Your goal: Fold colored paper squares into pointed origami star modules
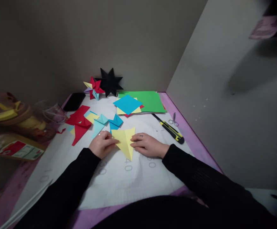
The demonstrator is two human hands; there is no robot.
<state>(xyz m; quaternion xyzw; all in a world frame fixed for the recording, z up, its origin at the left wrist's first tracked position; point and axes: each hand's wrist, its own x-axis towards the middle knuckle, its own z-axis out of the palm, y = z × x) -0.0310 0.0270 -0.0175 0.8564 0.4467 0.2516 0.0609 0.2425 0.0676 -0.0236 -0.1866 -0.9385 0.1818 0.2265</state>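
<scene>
A pale yellow paper [126,140], creased down the middle and tapering to a point toward me, lies between my hands. My left hand [102,144] pinches its left edge between thumb and fingers. On the right edge, my right hand [148,145] grips the same paper, fingers bent together. Just beyond it are a folded blue piece [116,121] and a folded light blue piece [101,121]. Folded red pieces [81,127] lie farther left.
A blue square [128,104] tops other sheets on a green stack [152,101]. A cutter [172,132] and small scissors [174,121] lie right. Behind stand a black star [110,82] and a multicoloured star [95,87]. A phone [74,101] and containers [21,146] are left.
</scene>
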